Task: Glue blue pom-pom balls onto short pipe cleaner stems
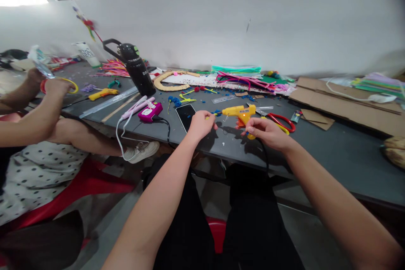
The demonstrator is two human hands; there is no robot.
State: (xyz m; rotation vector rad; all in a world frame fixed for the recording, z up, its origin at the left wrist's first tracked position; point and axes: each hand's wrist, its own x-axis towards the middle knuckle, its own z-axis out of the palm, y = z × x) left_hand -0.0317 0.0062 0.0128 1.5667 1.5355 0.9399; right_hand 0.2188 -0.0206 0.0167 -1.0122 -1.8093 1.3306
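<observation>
My right hand (267, 132) is wrapped round the handle of a yellow hot glue gun (239, 112), whose nozzle points left. My left hand (201, 125) is closed in a pinch on a small blue and yellow fuzzy piece (218, 113), most of it hidden by the fingers. The nozzle tip is close to the blue end of that piece; whether they touch I cannot tell. Behind my left hand lies a phone (186, 117) with a dark screen. Red-handled scissors (282, 122) rest on the table just beyond my right hand.
A black bottle (139, 74) stands at the back left, with a magenta power socket (150, 112) and white cable in front. Pipe cleaners (243, 81) and cardboard (344, 99) line the wall side of the grey table (348, 152). At left, another person's hands (57, 88) hold scissors.
</observation>
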